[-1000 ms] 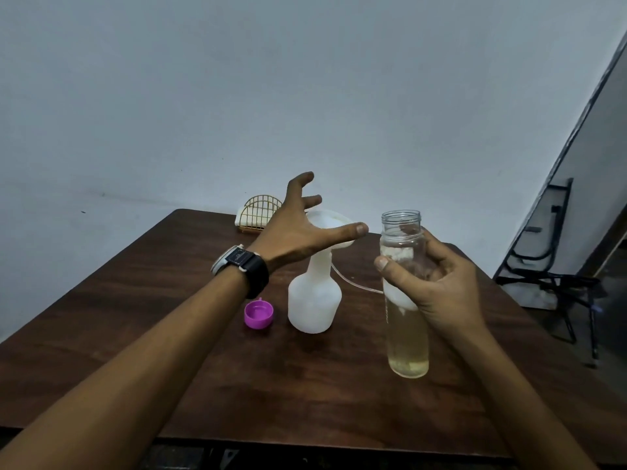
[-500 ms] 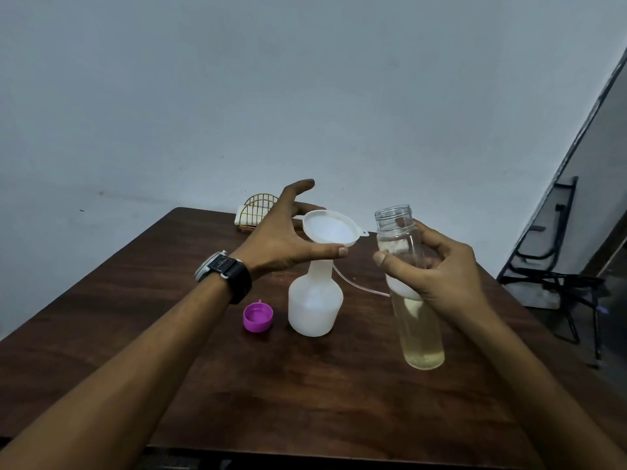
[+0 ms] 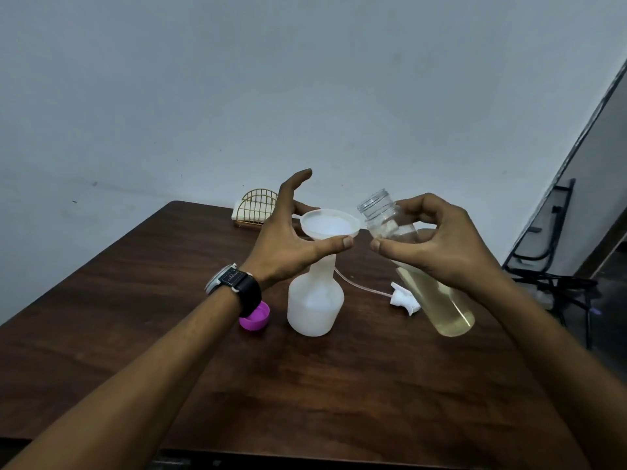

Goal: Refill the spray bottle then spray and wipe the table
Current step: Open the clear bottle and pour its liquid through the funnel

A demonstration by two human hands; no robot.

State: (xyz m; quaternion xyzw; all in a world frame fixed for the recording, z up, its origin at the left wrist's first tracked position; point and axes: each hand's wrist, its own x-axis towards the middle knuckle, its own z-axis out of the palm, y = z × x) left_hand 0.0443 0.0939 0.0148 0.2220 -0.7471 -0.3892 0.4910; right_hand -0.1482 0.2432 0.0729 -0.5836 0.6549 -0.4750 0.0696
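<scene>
The dark wooden tabletop [image 3: 305, 385] carries everything. Above its right half the right hand [image 3: 448, 245] holds the clear bottle [image 3: 437, 300] off the surface, tilted with its open mouth toward the funnel [image 3: 330, 227] and just beside its rim. The thumb and curled fingers [image 3: 417, 205] are wrapped round the upper body below the threaded neck. It is about half full of pale yellowish liquid, so it is likely fairly heavy at the low end. The smooth wall looks slippery, so a grip round the middle seems sound.

The spray bottle [image 3: 315, 300] stands upright near the tabletop's centre, white, translucent and seemingly light and easily tipped. The funnel sits in its neck. The left hand [image 3: 288, 242] braces the funnel's rim between the thumb at the near edge and fingers curved round the far side, forefinger raised. The funnel looks thin and light and may rock without that hold.

The spray head [image 3: 403, 298] lies to the right with its tube, and a purple cap [image 3: 255, 316] lies to the left.

No label or brand shows on either bottle. The wristwatch [image 3: 234, 283] bears print too small to read.
</scene>
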